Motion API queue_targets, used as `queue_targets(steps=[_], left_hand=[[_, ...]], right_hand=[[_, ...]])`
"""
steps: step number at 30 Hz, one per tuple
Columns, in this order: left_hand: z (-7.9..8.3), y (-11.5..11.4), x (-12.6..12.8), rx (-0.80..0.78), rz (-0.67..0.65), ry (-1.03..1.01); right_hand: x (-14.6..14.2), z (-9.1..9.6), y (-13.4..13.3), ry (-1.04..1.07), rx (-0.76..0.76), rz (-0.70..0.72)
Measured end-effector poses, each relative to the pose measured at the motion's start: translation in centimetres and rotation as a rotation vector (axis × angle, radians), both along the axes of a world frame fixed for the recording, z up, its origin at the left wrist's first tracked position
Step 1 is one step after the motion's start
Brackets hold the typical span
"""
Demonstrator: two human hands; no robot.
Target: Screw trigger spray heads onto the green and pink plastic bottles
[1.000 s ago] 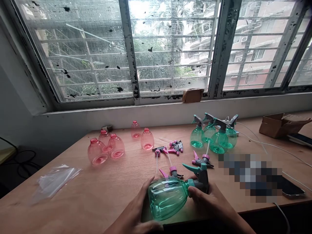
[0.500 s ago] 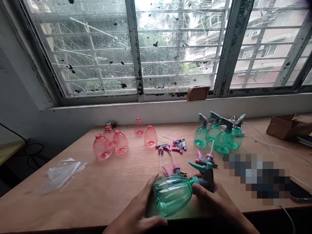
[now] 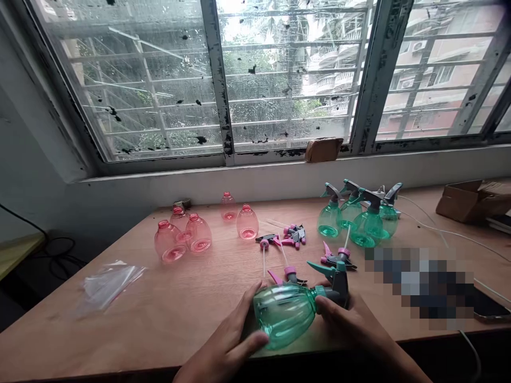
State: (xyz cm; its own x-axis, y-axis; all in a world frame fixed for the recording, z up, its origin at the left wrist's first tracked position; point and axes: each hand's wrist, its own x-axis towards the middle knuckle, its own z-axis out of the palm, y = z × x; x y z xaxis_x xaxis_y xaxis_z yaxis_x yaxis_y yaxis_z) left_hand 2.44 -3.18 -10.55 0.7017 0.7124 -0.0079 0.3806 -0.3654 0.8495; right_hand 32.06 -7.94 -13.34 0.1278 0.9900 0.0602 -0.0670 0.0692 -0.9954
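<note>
A green see-through spray bottle (image 3: 284,312) lies on its side near the table's front edge, between my two hands. My left hand (image 3: 229,340) cups its round body, fingers curled round it. My right hand (image 3: 347,319) grips the neck at the grey and teal trigger head (image 3: 334,276), which is fitted on the bottle. Just behind lie loose pink and grey spray heads (image 3: 288,275) with long tubes.
Several empty pink bottles (image 3: 184,239) stand at the back left of the wooden table (image 3: 167,303). Several finished green spray bottles (image 3: 359,218) stand at the back right. A clear plastic bag (image 3: 107,282) lies left. A cardboard box (image 3: 465,199), cables and a phone (image 3: 485,306) are right.
The bottle has turned slightly in my hands and my left thumb has slid under its body. The view has shifted a little.
</note>
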Motion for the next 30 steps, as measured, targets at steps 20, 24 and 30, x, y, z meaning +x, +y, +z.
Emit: queue_targets(steps=[20, 24, 30], left_hand=[[0.05, -0.16, 0.12, 0.008, -0.017, -0.015], [0.04, -0.34, 0.45, 0.003, 0.032, 0.027], [-0.07, -0.15, 0.44, 0.021, 0.022, 0.042]], right_hand=[[0.09, 0.09, -0.35, 0.022, -0.026, 0.024], [0.11, 0.01, -0.32, 0.02, -0.014, 0.0], [0.24, 0.08, -0.35, -0.036, -0.02, 0.016]])
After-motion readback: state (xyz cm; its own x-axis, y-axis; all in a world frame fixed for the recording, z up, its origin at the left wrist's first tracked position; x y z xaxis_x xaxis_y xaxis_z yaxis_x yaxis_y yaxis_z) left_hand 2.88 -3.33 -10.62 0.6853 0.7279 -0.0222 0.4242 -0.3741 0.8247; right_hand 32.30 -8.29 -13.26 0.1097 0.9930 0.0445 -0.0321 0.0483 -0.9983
